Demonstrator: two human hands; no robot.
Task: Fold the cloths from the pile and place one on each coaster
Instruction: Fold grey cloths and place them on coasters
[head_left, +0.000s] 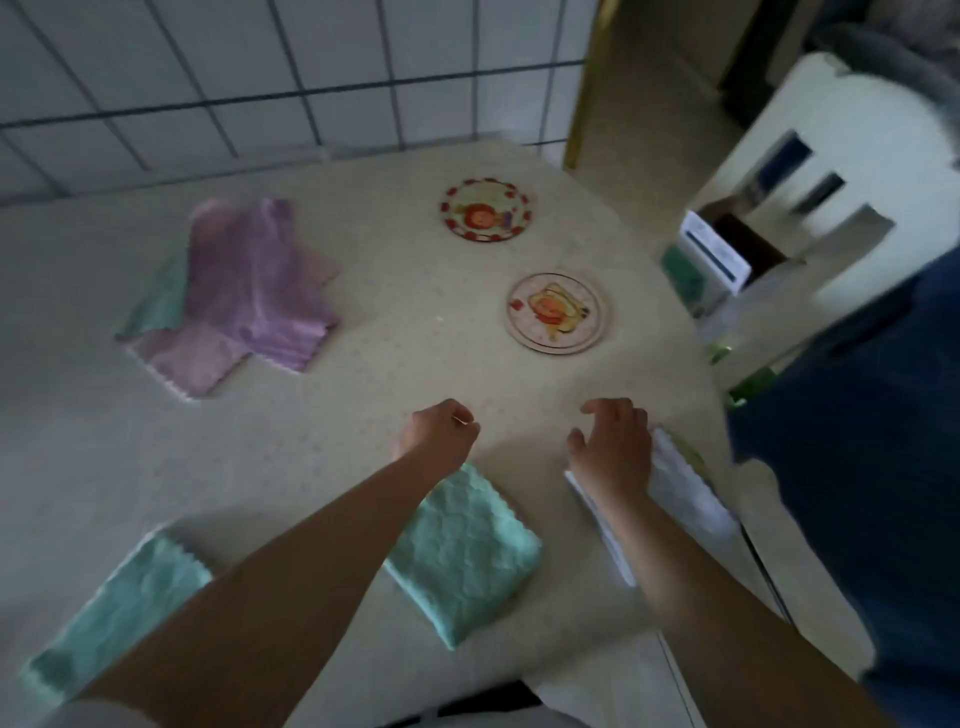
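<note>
Hands both empty, left hand (439, 431) loosely curled, right hand (613, 447) spread above the white folded cloth (680, 493), should next lift one pile (244, 291) cloth squarely toward the two bare coasters (556, 313).

On the desk (363, 405) a pile of purple cloths (249, 291) lies far left, two round coasters (487, 209) (556, 313) to its right. The left hand (439, 428), loosely curled, and the right hand (613, 447), fingers spread, hover over folded cloths: green (467, 551), white (680, 493). Another green cloth (119, 608) lies near left.
</note>
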